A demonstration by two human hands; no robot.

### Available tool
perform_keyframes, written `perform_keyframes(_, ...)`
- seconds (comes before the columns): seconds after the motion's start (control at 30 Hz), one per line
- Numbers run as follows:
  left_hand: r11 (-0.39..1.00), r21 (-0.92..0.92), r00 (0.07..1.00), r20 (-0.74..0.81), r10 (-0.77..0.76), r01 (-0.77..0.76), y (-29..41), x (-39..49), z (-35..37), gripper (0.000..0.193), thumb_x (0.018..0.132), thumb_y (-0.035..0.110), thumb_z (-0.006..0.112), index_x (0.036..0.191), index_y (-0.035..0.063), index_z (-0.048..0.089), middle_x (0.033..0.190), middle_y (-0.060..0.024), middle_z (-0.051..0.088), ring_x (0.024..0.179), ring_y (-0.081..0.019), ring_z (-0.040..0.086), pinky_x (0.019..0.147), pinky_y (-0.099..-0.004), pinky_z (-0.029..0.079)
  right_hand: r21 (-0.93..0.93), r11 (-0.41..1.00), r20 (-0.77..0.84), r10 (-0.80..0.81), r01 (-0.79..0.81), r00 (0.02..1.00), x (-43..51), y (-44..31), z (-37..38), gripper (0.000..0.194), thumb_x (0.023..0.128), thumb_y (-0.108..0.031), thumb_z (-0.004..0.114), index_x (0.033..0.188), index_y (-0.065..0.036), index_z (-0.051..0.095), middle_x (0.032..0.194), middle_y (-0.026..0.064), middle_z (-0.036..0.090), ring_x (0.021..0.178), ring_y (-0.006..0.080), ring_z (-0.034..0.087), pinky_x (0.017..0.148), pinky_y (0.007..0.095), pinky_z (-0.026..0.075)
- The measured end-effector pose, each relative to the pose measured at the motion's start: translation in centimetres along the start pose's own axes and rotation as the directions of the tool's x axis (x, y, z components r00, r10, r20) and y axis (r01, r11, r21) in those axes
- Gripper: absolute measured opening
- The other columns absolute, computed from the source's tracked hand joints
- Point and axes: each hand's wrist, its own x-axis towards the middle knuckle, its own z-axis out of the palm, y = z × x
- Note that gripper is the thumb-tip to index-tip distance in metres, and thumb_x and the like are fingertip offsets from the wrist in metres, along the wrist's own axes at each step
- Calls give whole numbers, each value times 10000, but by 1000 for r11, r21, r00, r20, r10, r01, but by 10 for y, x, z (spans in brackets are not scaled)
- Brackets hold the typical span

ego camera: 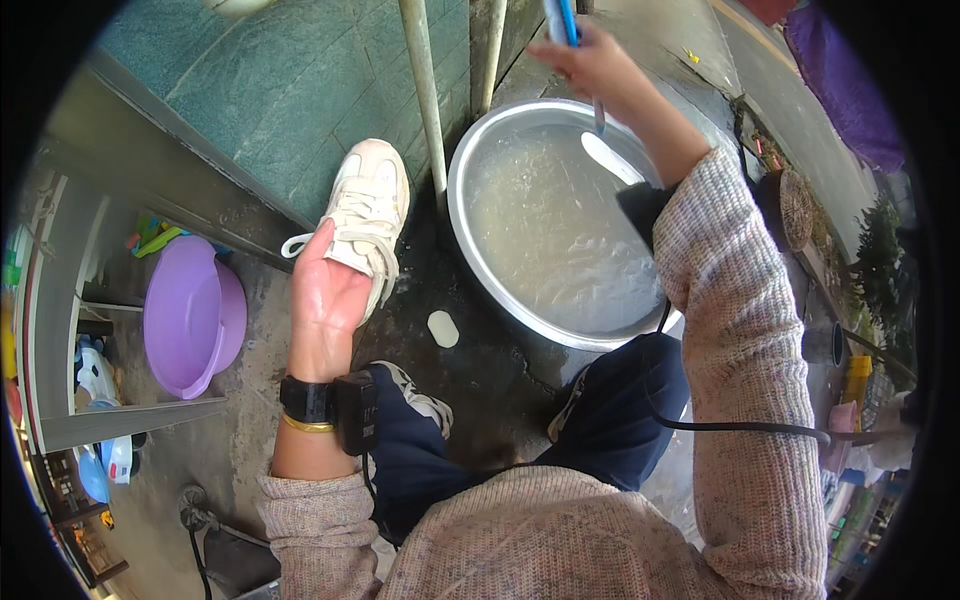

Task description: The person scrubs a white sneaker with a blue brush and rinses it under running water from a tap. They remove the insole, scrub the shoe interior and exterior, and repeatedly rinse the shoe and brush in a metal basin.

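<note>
My left hand holds a white lace-up sneaker, its toe pointing away from me and its laces loose. Above the far rim of a large metal basin, my right hand is closed on a blue-and-white object, perhaps a brush; it is blurred and partly cut off by the picture's edge. Cloudy water fills much of the basin, and a white elongated item lies at its right side, partly under my wrist. A pale oval bar, possibly soap, rests on the wet ground left of the basin.
A purple plastic tub stands on its side at left, near a metal frame. Two pale poles rise beside the basin's far left rim, by a green tiled surface. A black cable crosses my right sleeve. A woven basket is at right.
</note>
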Motion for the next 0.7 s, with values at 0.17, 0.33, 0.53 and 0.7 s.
perform_keyframes(0.17, 992, -120, 998, -48, -35, 29, -1, -35, -21, 435, 967, 167, 464, 1348, -37, 417, 1298, -154, 540, 1175, -272, 528, 1029, -410, 397, -346, 910, 599, 402, -228, 693, -152, 167, 173, 605, 729, -373, 771, 1136, 17, 552, 1059, 244, 629, 1020, 374, 609, 850, 437, 481)
perform_keyframes(0.33, 963, -241, 993, 33, -114, 118, -3, -45, -33, 351, 964, 162, 498, 1272, -6, 487, 1214, -99, 586, 1117, -229, 555, 1009, -407, 414, -517, 807, 575, 575, -287, 581, -270, 232, 276, 475, 794, -230, 711, 1177, -54, 494, 1077, 216, 640, 1014, 386, 627, 849, 474, 509)
perform_keyframes(0.53, 999, -34, 949, -315, -30, 20, -8, -40, -29, 473, 983, 208, 447, 1396, -10, 373, 1421, -161, 432, 1324, -303, 399, 1128, -453, 278, -552, 802, 550, 555, -227, 624, -307, 284, 322, 444, 762, -211, 729, 1130, -77, 520, 1069, 179, 614, 999, 365, 625, 845, 470, 507)
perform_keyframes(0.7, 998, -17, 919, -390, -66, 65, -13, -31, -19, 501, 996, 246, 409, 1417, -16, 334, 1438, -173, 404, 1323, -315, 398, 1126, -467, 275, -424, 871, 322, 399, -246, 858, -276, 285, 352, 489, 724, -236, 759, 1134, -93, 535, 1026, 123, 564, 1003, 320, 574, 814, 445, 487)
